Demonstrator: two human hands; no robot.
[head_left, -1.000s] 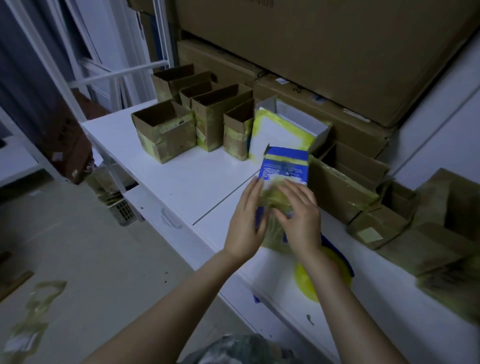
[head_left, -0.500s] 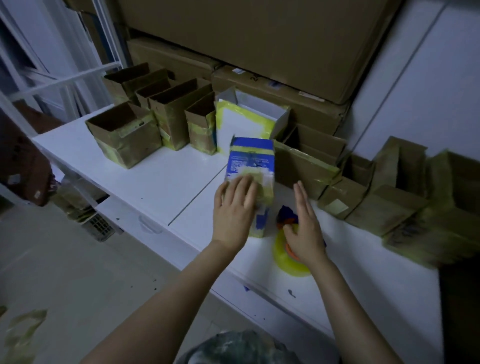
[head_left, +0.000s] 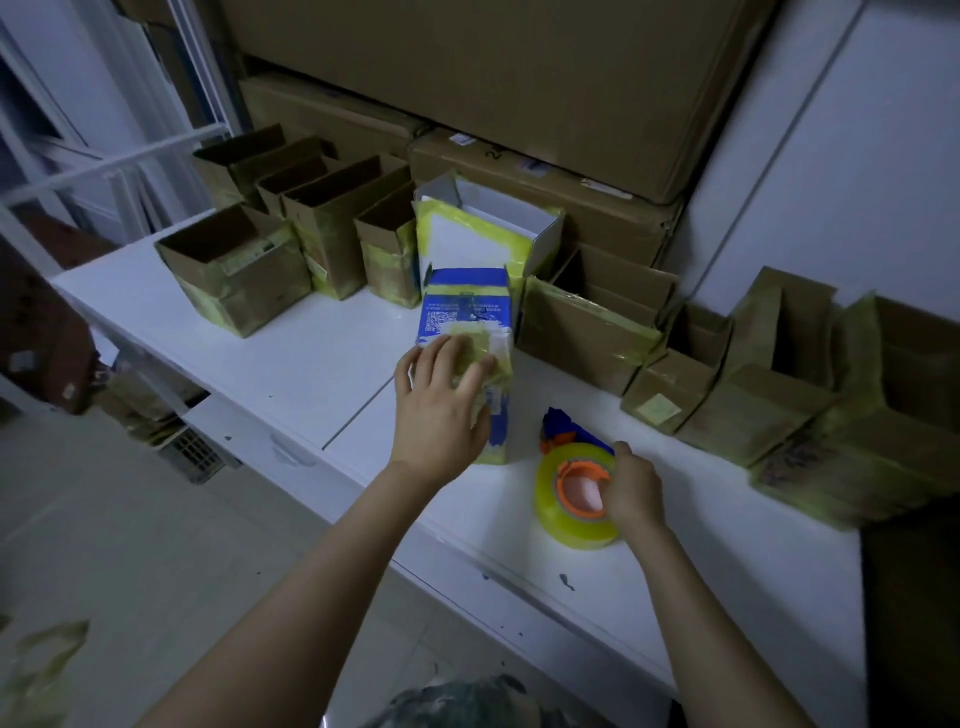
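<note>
A blue and white box (head_left: 467, 306) with yellowish tape across its front stands upright on the white table (head_left: 322, 364). My left hand (head_left: 441, 410) lies flat against the box's taped front, fingers spread. To its right a roll of yellow tape (head_left: 574, 512) on a dispenser with an orange core and blue handle (head_left: 563, 428) lies on the table. My right hand (head_left: 631, 488) grips the roll, fingers curled over its right side and into the core.
Several open taped cardboard boxes (head_left: 239, 275) line the table's back, with a white open box (head_left: 498, 234) behind the blue one. More brown boxes (head_left: 779, 384) crowd the right. Large cartons (head_left: 519, 83) are stacked against the wall. Floor lies left.
My right hand left the box, dropped to the tape roll and closed on it. My left hand stayed pressed on the box's front. The view shifted right.
</note>
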